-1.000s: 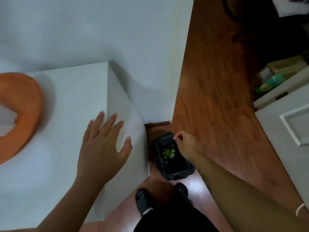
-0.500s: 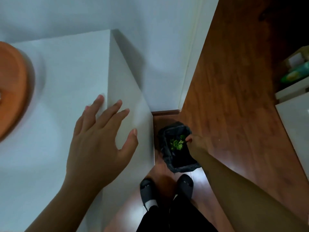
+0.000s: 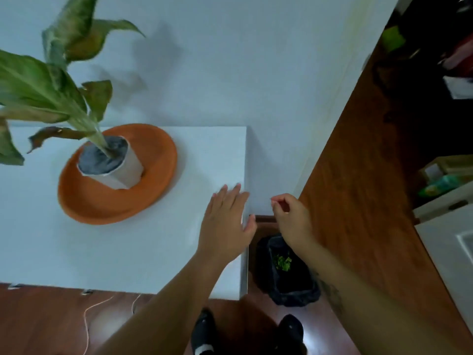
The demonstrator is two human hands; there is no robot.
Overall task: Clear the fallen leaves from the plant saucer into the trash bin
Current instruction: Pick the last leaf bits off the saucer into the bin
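On the white table (image 3: pixel 128 252), toward ten o'clock from the middle of the head view, sits the orange plant saucer (image 3: pixel 107 203), with a white pot (image 3: pixel 120 170) standing in it, tipped slightly as seen from above. A plant (image 3: pixel 46 93) with broad green leaves, some browned at the tips, rises from the pot toward eleven o'clock. The saucer's bare surface shows no loose leaves that can be made out.

At the table's right edge, near the centre, the left hand (image 3: pixel 227 221) lies flat and spread, palm down, fingers splayed over the corner and holding nothing. Just to its right, at about three o'clock from it, the right hand (image 3: pixel 291 219) hangs above the floor beside the table, fingers curled with thumb and forefinger pinched together; whether anything is between them cannot be told.

Below the right wrist, at five o'clock from the centre, stands the trash bin (image 3: pixel 294 290), lined with a black bag, on the brown wooden floor (image 3: pixel 358 201) just beside the table's side. Small green fallen leaves (image 3: pixel 281 262) lie inside it. At six o'clock two feet in black shoes (image 3: pixel 204 331) stand on the floor.
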